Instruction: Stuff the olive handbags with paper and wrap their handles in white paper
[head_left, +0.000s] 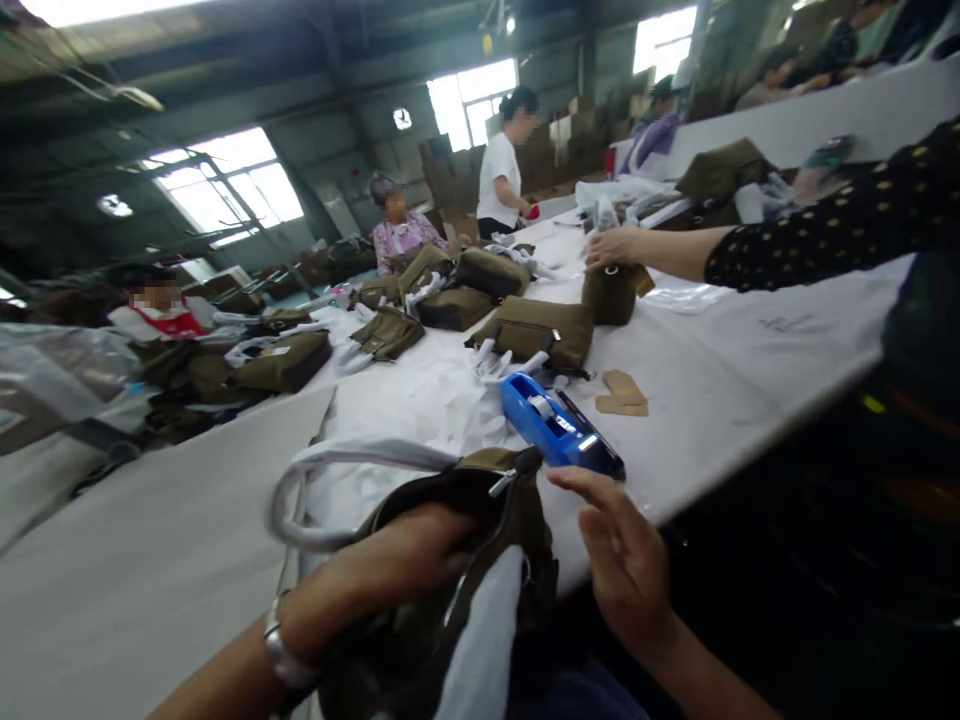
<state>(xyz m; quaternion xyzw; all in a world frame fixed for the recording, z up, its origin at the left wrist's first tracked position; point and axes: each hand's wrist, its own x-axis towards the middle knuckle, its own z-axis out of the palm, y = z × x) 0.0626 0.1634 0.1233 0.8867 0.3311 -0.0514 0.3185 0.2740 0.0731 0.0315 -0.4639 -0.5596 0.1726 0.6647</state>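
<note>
An olive-green handbag stands unzipped at the table's near edge, its handles wrapped in whitish padding. My left hand reaches down into its opening; the fingers are hidden inside the bag. A metal zipper pull lies at the right end of the opening. My right hand is just right of the bag, its fingers apart and nothing held in them. Beyond it sits a blue tape dispenser with a roll in it.
Brown card pieces lie behind the dispenser. Several olive bags are spread along the white table. From the right, a co-worker's hand touches a small olive bag. Other people work farther back.
</note>
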